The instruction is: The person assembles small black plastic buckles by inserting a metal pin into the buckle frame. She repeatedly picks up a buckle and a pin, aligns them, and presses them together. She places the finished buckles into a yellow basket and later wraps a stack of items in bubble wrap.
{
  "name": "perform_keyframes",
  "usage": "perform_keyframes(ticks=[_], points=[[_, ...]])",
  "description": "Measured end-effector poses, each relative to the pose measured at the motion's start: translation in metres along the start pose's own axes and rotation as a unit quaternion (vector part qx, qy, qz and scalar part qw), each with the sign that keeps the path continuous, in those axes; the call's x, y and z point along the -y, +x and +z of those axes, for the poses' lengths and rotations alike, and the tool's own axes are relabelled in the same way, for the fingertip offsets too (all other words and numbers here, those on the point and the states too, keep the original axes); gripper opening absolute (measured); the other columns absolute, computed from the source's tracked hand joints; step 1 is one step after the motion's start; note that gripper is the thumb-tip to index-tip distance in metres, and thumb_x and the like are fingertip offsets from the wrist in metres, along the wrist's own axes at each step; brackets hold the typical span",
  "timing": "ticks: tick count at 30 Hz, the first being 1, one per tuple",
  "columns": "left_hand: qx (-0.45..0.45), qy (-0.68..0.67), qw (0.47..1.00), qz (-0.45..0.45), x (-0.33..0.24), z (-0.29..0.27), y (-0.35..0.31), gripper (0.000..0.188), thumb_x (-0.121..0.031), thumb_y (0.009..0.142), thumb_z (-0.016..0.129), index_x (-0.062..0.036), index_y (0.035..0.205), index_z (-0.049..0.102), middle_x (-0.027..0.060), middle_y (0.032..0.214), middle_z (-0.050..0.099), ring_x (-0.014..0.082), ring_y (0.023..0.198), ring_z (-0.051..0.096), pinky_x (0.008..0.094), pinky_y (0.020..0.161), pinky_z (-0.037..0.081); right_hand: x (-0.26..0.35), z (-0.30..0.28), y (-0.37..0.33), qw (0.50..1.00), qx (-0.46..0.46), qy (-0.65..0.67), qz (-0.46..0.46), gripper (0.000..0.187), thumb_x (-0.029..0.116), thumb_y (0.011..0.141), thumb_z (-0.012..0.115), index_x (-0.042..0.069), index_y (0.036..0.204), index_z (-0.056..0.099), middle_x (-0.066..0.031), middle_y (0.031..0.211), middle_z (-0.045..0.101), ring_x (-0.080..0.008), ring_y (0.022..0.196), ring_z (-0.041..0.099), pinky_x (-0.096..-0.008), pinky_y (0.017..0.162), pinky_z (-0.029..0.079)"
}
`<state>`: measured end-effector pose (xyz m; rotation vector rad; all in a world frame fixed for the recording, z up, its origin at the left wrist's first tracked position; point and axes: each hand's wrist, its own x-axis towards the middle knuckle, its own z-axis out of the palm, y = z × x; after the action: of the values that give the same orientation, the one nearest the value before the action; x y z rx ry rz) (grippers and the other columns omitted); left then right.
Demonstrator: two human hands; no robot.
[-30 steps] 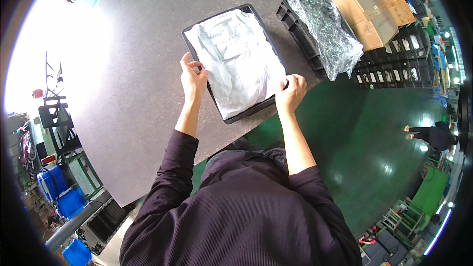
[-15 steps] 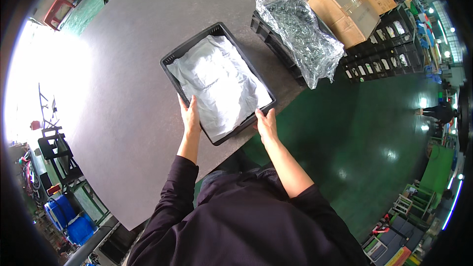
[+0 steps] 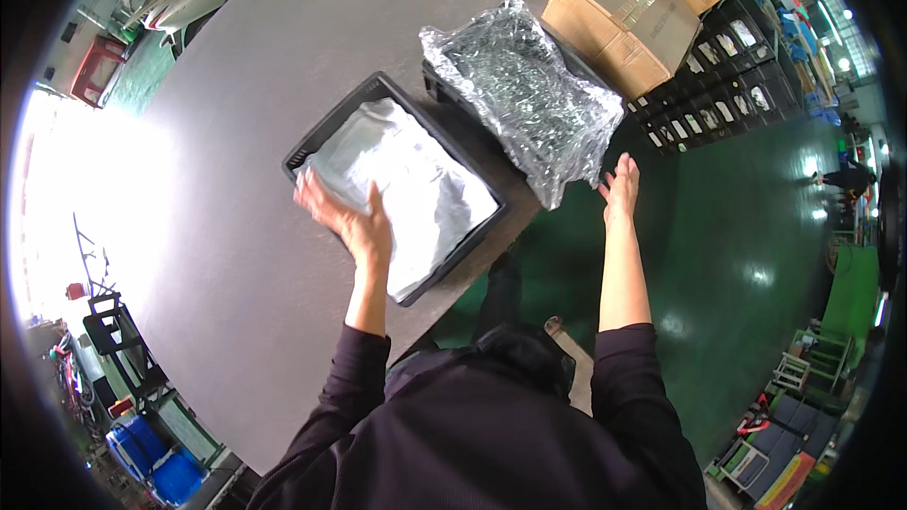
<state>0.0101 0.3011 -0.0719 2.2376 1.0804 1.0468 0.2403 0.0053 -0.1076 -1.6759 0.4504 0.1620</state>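
A shallow black crate (image 3: 444,139) lies at a slant on the grey table, lined with a crumpled white sheet (image 3: 420,189). My left hand (image 3: 351,222) is above the crate's left side, its fingers spread and slightly blurred, holding nothing. Whether it touches the rim I cannot tell. To the right, my right hand (image 3: 620,191) reaches beside a second black bin (image 3: 444,90), which is draped in crinkled clear plastic film (image 3: 529,85). The fingers of that hand are apart, close to the film's hanging corner, and grip nothing visible.
Brown cardboard boxes (image 3: 619,24) sit behind the film-covered bin, by stacked black bins (image 3: 709,94) with white labels. The grey tabletop (image 3: 217,255) ends at an edge near my body. Green floor (image 3: 699,236) lies to the right. A distant person (image 3: 850,179) stands at far right.
Both hands have come off the lined crate's sides. My right hand has moved right and up towards the film-covered bin; the left has opened over the crate. The view has shifted.
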Motion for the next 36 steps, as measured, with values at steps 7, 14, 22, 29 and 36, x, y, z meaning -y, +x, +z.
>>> perform_keyframes(ticks=[7, 14, 22, 29, 36], points=[[0.232, -0.012, 0.945, 0.231, -0.103, 0.173, 0.076, 0.053, -0.014, 0.079, 0.059, -0.0037, 0.127, 0.041, 0.0205, 0.136, 0.033, 0.0399, 0.129, 0.025, 0.0482, 0.103, 0.027, 0.07, 0.055, -0.009, 0.729, 0.233, -0.331, -0.552, 0.052, 0.016, 0.071, 0.067, 0.014, 0.12, 0.051, -0.0141, 0.124, 0.043, -0.0332, 0.122, 0.035, -0.0519, 0.103, 0.022], [0.441, 0.219, 0.864, 0.109, -0.103, 0.25, 0.079, 0.065, -0.023, 0.078, 0.059, -0.016, 0.136, 0.03, 0.0144, 0.142, 0.022, 0.0362, 0.132, 0.019, 0.0535, 0.103, 0.024, 0.042, 0.07, 0.044, 0.56, 0.402, -0.552, -0.469, 0.044, 0.016, 0.066, 0.07, 0.019, 0.108, 0.058, -0.0117, 0.129, 0.036, -0.036, 0.128, 0.024, -0.0708, 0.097, 0.011], [0.116, 0.046, 0.987, 0.105, -0.14, 0.122, 0.094, 0.041, -0.006, 0.076, 0.062, -0.0094, 0.116, 0.055, 0.0088, 0.124, 0.051, 0.0291, 0.119, 0.043, 0.0384, 0.102, 0.032, 0.064, 0.014, 0.086, 0.928, 0.191, -0.125, -0.295, 0.081, 0.025, 0.076, 0.069, 0.011, 0.139, 0.019, -0.0199, 0.136, 0.029, -0.0369, 0.125, 0.03, -0.0557, 0.102, 0.021], [0.091, -0.045, 0.945, -0.312, 0.088, -0.007, -0.053, 0.068, -0.028, 0.084, 0.061, 0.0006, 0.134, 0.027, 0.0162, 0.131, 0.04, 0.0251, 0.119, 0.04, 0.0335, 0.1, 0.031, 0.014, 0.025, 0.094, 0.937, 0.275, 0.015, 0.213, 0.086, 0.043, 0.08, 0.063, 0.008, 0.136, 0.009, -0.0162, 0.123, 0.042, -0.0281, 0.1, 0.054, -0.0423, 0.066, 0.054], [0.01, -0.202, 0.897, -0.393, 0.073, 0.011, -0.079, 0.047, -0.018, 0.087, 0.057, 0.0014, 0.127, 0.042, 0.0052, 0.111, 0.055, 0.0123, 0.096, 0.05, 0.0235, 0.086, 0.039, -0.003, 0.038, 0.105, 0.961, 0.245, 0.029, 0.122, 0.052, 0.016, 0.082, 0.061, 0.006, 0.125, 0.035, -0.0125, 0.117, 0.048, -0.0242, 0.099, 0.054, -0.0386, 0.072, 0.053]])
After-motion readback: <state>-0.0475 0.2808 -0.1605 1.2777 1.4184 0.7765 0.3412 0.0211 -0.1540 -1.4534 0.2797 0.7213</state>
